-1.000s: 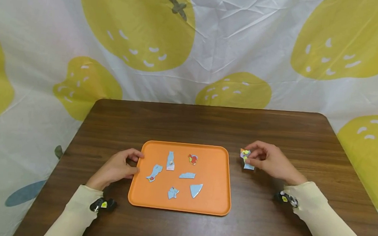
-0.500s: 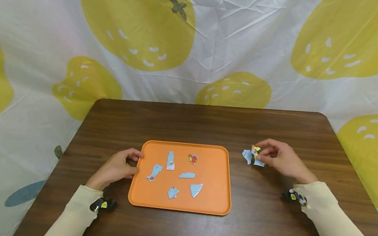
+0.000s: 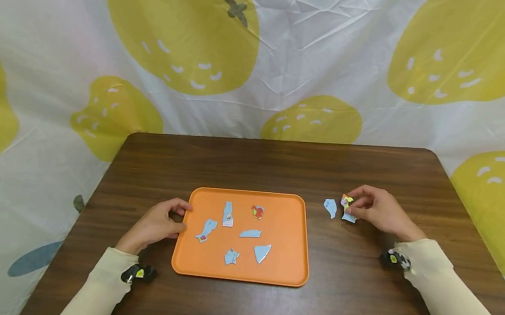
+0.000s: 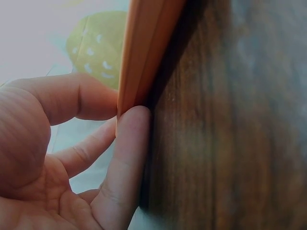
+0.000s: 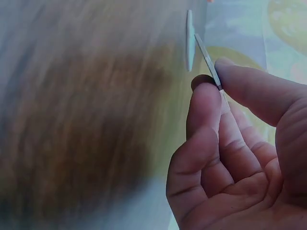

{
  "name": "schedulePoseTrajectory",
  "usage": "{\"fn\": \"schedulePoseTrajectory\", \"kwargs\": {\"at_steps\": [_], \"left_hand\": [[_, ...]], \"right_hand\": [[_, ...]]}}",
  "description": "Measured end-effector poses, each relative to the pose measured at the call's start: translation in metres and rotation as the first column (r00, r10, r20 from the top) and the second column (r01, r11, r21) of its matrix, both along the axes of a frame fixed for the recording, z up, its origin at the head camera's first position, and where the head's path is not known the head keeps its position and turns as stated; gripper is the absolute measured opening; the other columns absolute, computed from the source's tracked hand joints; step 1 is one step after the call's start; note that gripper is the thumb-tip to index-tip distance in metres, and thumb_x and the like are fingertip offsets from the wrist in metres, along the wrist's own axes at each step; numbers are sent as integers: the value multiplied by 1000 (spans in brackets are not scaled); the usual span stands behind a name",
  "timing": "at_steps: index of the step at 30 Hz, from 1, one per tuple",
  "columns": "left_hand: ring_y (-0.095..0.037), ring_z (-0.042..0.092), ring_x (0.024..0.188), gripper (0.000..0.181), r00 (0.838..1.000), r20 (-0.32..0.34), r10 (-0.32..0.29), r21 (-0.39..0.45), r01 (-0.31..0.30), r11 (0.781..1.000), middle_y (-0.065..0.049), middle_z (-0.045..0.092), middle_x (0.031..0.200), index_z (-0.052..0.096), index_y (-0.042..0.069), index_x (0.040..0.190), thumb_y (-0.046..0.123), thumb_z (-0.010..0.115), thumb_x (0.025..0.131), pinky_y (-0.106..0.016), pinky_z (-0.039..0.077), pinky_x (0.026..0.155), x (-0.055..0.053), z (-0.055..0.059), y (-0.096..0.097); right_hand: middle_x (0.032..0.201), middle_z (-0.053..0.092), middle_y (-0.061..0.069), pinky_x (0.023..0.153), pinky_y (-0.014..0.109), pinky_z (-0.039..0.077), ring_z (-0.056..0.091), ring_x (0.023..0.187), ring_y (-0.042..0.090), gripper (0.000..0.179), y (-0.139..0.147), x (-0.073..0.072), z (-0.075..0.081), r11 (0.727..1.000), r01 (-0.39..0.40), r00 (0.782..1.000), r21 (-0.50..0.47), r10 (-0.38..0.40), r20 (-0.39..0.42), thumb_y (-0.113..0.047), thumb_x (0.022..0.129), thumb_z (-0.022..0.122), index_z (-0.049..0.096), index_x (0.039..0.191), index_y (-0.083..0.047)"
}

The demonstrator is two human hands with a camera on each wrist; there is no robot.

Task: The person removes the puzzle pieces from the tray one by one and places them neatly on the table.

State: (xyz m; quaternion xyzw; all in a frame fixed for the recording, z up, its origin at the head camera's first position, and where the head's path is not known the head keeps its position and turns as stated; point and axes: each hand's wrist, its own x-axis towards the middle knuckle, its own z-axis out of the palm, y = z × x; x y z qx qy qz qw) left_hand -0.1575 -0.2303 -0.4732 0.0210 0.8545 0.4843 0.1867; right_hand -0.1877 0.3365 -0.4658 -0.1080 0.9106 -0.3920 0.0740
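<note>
My right hand (image 3: pixel 377 208) pinches a thin flat piece (image 3: pixel 347 207) with a yellow, orange and light-blue print, tilted above the table. In the right wrist view the piece (image 5: pixel 209 62) appears edge-on between thumb and fingers, with a dark round spot by the fingertips. A light-blue piece (image 3: pixel 330 208) lies just left of it on the table. On the left, my left hand (image 3: pixel 157 223) grips the left rim of the orange tray (image 3: pixel 288 274). The left wrist view has its fingers and thumb on the tray's edge (image 4: pixel 146 52).
On the tray lie several flat light-blue pieces, among them a triangle (image 3: pixel 262 252) and a narrow strip (image 3: pixel 250 233), plus one red piece (image 3: pixel 257 212). The dark wooden table (image 3: pixel 251 167) ends at a fruit-patterned cloth (image 3: pixel 322 59).
My right hand has moved right with the printed piece. A light-blue piece that it had covered from view now shows on the table. My left hand and the tray stay put.
</note>
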Motion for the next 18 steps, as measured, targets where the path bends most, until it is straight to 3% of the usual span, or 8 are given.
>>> {"fn": "schedulePoseTrajectory", "kwargs": {"at_steps": [9,18], "left_hand": [[-24,68,89,46,1000,9,6,0,-6,1000,-21,56,130,65,9,135,4,74,90,-38,65,74,0,-2,0],[-24,67,89,45,1000,8,7,-12,-7,1000,-21,56,129,65,10,133,3,74,89,-37,64,74,-1,-3,-1]], "right_hand": [[89,77,3,63,24,48,63,72,6,36,0,-6,2,996,14,999,89,-10,-42,-18,88,87,70,117,-4],[89,73,4,62,24,47,61,72,8,36,0,-9,-2,995,12,1000,97,-10,-26,-18,88,87,71,117,-3]]}}
